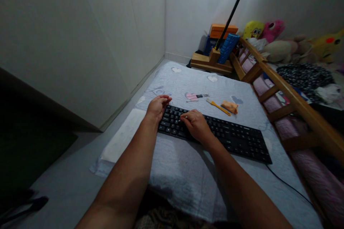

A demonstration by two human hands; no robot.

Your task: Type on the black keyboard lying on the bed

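Note:
A black keyboard [239, 139] lies slanted across the cloth-covered surface. At its far left corner my left hand [157, 107] grips the edge, with the fingers curled beyond the corner. My right hand [197, 125] is over the left-middle keys, its thumb and fingers pinched on a thin white cotton swab [180, 120]; most of the swab is hidden. Behind the keyboard lie another cotton swab [192, 101], tweezers [203, 96] with a dark middle, a yellow-handled brush [220, 108] and a crumpled orange cloth [229, 107].
A folded white cloth [122, 136] lies left of the keyboard. The keyboard's cable [290, 186] runs off to the right. A wooden rail [292, 96] borders the right side, with plush toys beyond. At the back stands a wooden base [209, 61] with a black pole.

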